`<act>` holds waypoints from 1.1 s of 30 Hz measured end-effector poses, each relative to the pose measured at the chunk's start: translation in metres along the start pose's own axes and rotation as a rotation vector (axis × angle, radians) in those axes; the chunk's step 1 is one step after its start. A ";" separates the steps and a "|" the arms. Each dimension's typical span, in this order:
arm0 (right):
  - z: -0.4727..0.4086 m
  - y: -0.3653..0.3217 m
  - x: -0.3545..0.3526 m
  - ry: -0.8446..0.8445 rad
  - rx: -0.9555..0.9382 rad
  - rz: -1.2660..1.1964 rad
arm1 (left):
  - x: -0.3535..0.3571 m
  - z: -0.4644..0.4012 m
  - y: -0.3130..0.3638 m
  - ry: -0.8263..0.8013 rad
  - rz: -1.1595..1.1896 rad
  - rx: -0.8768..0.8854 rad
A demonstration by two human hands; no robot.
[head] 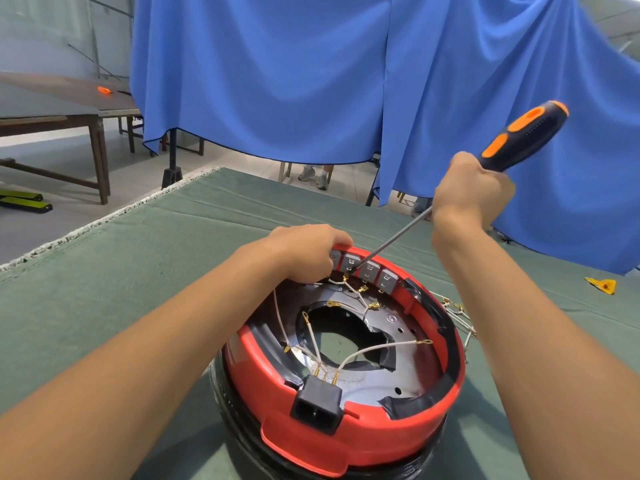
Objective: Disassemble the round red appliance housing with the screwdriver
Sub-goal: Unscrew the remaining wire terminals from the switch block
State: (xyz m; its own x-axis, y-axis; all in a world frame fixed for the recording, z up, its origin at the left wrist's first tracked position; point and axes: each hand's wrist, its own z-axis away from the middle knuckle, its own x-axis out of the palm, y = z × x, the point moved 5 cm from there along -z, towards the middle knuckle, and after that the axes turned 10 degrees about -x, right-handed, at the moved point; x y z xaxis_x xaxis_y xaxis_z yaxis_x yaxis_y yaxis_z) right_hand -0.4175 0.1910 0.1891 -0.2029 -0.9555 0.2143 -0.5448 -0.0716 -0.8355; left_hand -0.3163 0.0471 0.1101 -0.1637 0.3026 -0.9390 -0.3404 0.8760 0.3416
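On the green-clothed surface (214, 216) the round red appliance housing (346, 431) lies open-side up, left hand (308, 252) gripping its far rim while the right hand (471, 188), fist curled round the screwdriver (519, 140), slants its shaft down-left onto the grey switch blocks (367, 271) just beside the left fingers.

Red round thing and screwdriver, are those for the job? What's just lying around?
For the job:
red housing
screwdriver, held by the right hand
left hand, gripping the housing's rim
grey switches

Lying about:
yellow scrap
loose wires
blue cloth
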 end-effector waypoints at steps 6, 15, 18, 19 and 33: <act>-0.005 0.012 -0.003 0.024 0.137 -0.008 | -0.001 0.000 0.000 -0.011 0.012 0.004; 0.029 0.000 -0.035 0.088 -0.037 -0.249 | -0.002 0.001 0.001 -0.004 0.011 -0.013; 0.039 0.002 -0.046 0.108 -0.046 -0.330 | -0.001 0.002 0.000 0.002 0.006 -0.014; 0.041 0.004 -0.048 0.112 -0.045 -0.333 | -0.001 0.003 0.000 0.002 0.001 -0.013; 0.017 0.017 -0.036 0.113 0.044 -0.257 | -0.002 0.003 0.001 0.020 -0.007 -0.014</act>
State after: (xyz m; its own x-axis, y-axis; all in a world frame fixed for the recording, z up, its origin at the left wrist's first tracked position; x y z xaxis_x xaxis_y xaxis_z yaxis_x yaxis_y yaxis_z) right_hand -0.4050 0.2192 0.1586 -0.1530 -0.8666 0.4750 -0.5552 -0.3223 -0.7668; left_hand -0.3142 0.0488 0.1121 -0.1799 0.2882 -0.9405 -0.3546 0.8729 0.3352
